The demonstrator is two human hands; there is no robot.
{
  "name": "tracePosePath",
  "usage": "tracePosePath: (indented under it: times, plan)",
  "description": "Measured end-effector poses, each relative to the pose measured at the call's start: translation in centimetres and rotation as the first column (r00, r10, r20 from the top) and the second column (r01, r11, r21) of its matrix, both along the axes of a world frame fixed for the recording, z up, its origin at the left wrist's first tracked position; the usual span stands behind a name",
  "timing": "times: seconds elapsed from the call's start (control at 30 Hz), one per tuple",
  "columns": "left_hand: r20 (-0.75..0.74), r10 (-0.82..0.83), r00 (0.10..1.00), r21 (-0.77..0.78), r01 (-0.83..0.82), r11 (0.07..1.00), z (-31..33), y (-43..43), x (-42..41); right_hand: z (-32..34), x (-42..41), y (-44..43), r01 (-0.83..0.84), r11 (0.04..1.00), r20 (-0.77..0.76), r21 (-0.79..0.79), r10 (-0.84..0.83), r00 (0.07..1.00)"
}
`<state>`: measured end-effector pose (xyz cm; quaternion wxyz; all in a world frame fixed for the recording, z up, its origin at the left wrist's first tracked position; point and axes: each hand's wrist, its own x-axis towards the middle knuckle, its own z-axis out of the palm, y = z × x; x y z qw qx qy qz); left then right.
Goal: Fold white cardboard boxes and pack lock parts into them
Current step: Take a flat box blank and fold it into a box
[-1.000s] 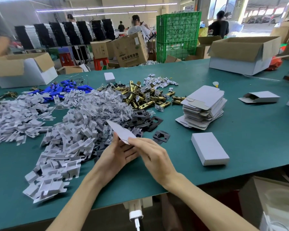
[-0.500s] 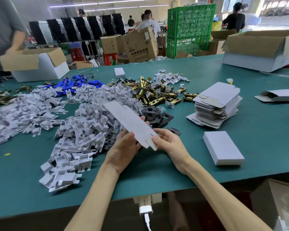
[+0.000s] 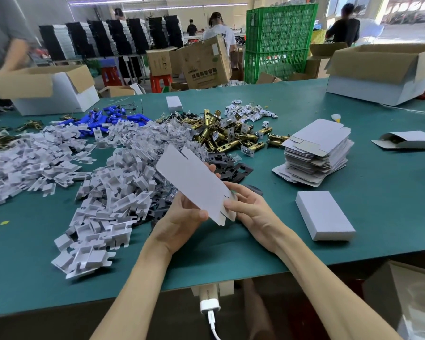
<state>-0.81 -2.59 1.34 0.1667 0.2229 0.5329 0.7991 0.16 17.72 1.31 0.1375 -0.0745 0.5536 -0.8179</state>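
Folding not yet begun.
Left hand and right hand pinched a flat box left of the stack; it likely needed squeezing open.

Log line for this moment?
step: folding box | left hand: holds flat box blank | right hand: pinches its near end | blank: unfolded

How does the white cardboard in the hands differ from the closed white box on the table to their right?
The cardboard is flat, with end flaps and slits showing; the closed box is a folded block. The cardboard is held tilted above the table by the left hand and right hand; the closed box lies flat, untouched. Both are plain white.
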Motion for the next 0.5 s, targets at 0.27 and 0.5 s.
tracePosePath:
  times: [0.27,0.5]
  plan:
    - [-0.004,-0.003,1.0,0.038,0.003,0.999,0.14,0.16,0.28,-0.21,-0.03,-0.28,0.024,1.0,0.001,-0.013,-0.024,1.0]
    - [-0.009,-0.004,1.0,0.058,0.004,0.998,0.16,0.34,0.43,-0.3,-0.21,-0.14,0.024,0.999,-0.005,-0.032,-0.024,1.0]
